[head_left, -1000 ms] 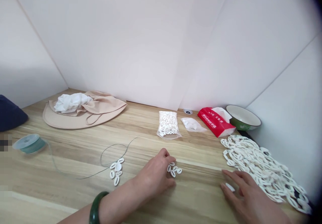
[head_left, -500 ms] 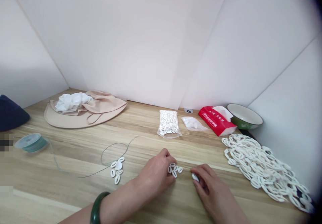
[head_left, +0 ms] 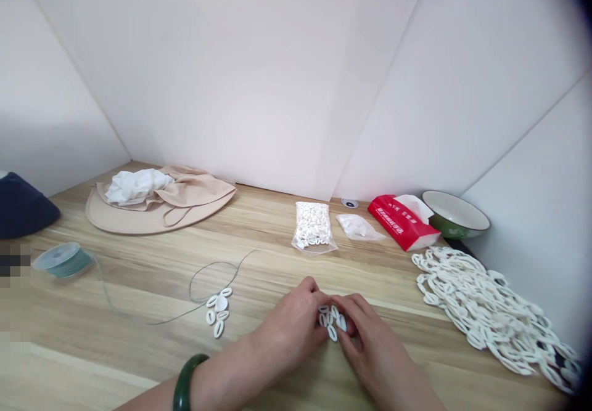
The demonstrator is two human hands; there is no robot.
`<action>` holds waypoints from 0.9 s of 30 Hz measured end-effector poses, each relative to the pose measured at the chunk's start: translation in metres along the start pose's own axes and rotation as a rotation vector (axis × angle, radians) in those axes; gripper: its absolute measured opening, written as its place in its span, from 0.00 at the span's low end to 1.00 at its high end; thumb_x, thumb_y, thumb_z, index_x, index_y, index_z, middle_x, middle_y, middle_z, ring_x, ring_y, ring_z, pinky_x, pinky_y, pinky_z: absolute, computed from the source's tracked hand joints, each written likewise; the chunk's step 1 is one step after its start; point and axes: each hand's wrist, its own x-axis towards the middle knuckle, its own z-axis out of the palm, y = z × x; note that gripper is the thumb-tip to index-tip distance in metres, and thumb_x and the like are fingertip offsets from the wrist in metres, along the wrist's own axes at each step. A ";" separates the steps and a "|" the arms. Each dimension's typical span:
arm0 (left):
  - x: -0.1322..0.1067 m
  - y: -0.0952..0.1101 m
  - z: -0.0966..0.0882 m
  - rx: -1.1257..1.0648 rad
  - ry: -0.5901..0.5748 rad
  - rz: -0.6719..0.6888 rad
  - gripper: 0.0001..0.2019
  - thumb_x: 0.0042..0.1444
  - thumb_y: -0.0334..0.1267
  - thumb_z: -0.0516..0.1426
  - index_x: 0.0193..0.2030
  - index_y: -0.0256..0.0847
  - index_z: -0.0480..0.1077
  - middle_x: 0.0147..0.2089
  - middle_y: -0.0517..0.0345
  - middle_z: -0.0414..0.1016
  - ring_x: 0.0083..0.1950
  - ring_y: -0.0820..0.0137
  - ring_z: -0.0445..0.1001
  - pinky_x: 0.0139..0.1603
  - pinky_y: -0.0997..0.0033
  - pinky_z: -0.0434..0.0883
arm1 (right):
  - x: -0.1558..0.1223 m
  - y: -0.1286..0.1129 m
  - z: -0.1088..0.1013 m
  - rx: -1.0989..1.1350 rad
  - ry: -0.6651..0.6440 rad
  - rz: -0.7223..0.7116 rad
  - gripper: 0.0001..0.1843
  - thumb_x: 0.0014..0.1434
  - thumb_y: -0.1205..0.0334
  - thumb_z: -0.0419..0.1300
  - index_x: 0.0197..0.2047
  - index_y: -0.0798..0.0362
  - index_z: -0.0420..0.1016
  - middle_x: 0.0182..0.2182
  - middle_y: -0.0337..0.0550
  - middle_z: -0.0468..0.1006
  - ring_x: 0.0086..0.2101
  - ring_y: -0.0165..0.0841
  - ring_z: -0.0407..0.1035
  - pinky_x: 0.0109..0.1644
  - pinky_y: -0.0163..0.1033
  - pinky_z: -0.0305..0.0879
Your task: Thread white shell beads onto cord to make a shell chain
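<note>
My left hand [head_left: 291,321], with a green jade bangle [head_left: 184,391] on the wrist, has its fingertips at a small group of white cowrie shells [head_left: 330,321]. My right hand [head_left: 370,340] comes in from the other side and closes over the same shells, partly hiding them. Left of my hands lies a second group of cowrie shells [head_left: 217,310]. A thin grey-green cord [head_left: 213,262] loops beside that group and runs back to a teal cord spool [head_left: 63,260].
Along the back of the wooden table [head_left: 139,362] stand a clear bag of shells [head_left: 313,226], a red tissue pack [head_left: 400,223] and a green bowl [head_left: 456,214]. A long heap of linked white shells [head_left: 481,309] lies at right. A beige cloth [head_left: 157,214] lies back left.
My right hand has moved left from beside the shell group and now meets my left hand over it. The shells have shifted slightly together, and the view has turned a little.
</note>
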 end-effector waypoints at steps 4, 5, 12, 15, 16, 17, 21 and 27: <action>0.006 0.004 0.013 -0.019 -0.019 0.000 0.13 0.48 0.28 0.55 0.41 0.43 0.72 0.40 0.59 0.64 0.36 0.71 0.69 0.38 0.76 0.68 | -0.003 0.001 -0.005 0.003 -0.017 0.023 0.22 0.53 0.77 0.48 0.47 0.53 0.70 0.41 0.45 0.72 0.39 0.35 0.70 0.44 0.39 0.67; 0.008 0.006 0.017 -0.030 -0.014 0.003 0.14 0.47 0.28 0.55 0.41 0.43 0.72 0.40 0.59 0.64 0.36 0.71 0.69 0.38 0.76 0.68 | -0.005 0.002 -0.007 -0.003 -0.018 0.029 0.22 0.52 0.77 0.48 0.48 0.53 0.70 0.41 0.46 0.72 0.40 0.35 0.70 0.45 0.39 0.67; 0.025 0.032 0.043 -0.040 -0.047 0.016 0.17 0.48 0.26 0.53 0.46 0.38 0.71 0.44 0.51 0.67 0.40 0.65 0.71 0.45 0.69 0.70 | -0.024 0.033 -0.023 -0.072 0.030 0.088 0.24 0.52 0.73 0.48 0.52 0.55 0.69 0.45 0.51 0.74 0.43 0.36 0.72 0.46 0.41 0.69; 0.037 0.052 0.053 -0.043 -0.104 -0.016 0.19 0.47 0.25 0.54 0.48 0.35 0.71 0.48 0.46 0.67 0.44 0.62 0.71 0.48 0.66 0.70 | -0.036 0.056 -0.031 -0.107 0.108 0.133 0.24 0.50 0.70 0.49 0.51 0.56 0.70 0.45 0.53 0.76 0.44 0.38 0.72 0.47 0.43 0.69; 0.041 0.059 0.057 -0.044 -0.116 -0.018 0.19 0.47 0.25 0.54 0.48 0.34 0.71 0.48 0.45 0.67 0.44 0.61 0.71 0.49 0.65 0.70 | -0.040 0.065 -0.035 -0.122 0.122 0.152 0.24 0.50 0.69 0.49 0.50 0.57 0.71 0.44 0.53 0.76 0.42 0.39 0.73 0.45 0.43 0.70; 0.044 0.065 0.060 -0.046 -0.125 -0.017 0.19 0.47 0.25 0.54 0.48 0.33 0.71 0.49 0.44 0.67 0.44 0.60 0.71 0.50 0.64 0.69 | -0.045 0.073 -0.038 -0.139 0.127 0.169 0.23 0.50 0.68 0.50 0.50 0.57 0.72 0.43 0.53 0.77 0.40 0.39 0.74 0.42 0.43 0.71; 0.053 0.085 0.074 -0.069 -0.162 -0.013 0.18 0.47 0.25 0.55 0.47 0.33 0.72 0.50 0.42 0.68 0.45 0.59 0.71 0.51 0.62 0.69 | -0.063 0.099 -0.054 -0.203 0.119 0.206 0.22 0.52 0.67 0.51 0.50 0.56 0.72 0.42 0.52 0.78 0.38 0.39 0.75 0.39 0.42 0.73; 0.054 0.086 0.086 -0.145 -0.193 0.023 0.19 0.44 0.29 0.59 0.46 0.36 0.73 0.50 0.44 0.71 0.44 0.58 0.72 0.48 0.62 0.71 | -0.079 0.100 -0.063 -0.265 0.218 0.181 0.20 0.54 0.63 0.50 0.46 0.56 0.77 0.42 0.53 0.81 0.42 0.41 0.76 0.45 0.44 0.73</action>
